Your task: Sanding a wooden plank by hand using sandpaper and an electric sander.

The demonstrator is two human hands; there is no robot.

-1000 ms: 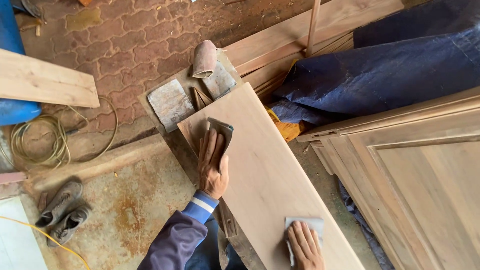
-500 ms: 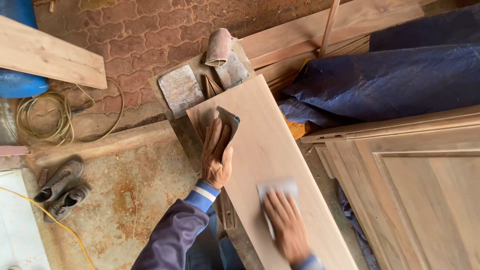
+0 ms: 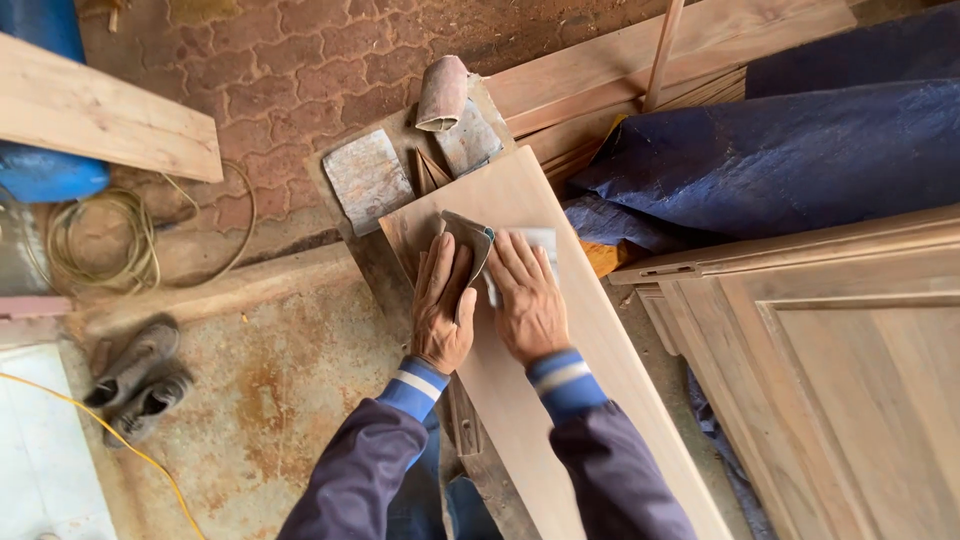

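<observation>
Both hands lie flat at the wooden board's (image 3: 560,380) far end: left hand (image 3: 440,300) and right hand (image 3: 525,295), fingers extended, each pressing a sandpaper sheet (image 3: 468,238).

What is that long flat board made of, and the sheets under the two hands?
The board looks like bare, unvarnished wood: pale, matte, faint grain. The sheet under the left hand and the paler one under the right hand look like sandpaper, thin and bendable, though grit is too small to see.
</observation>
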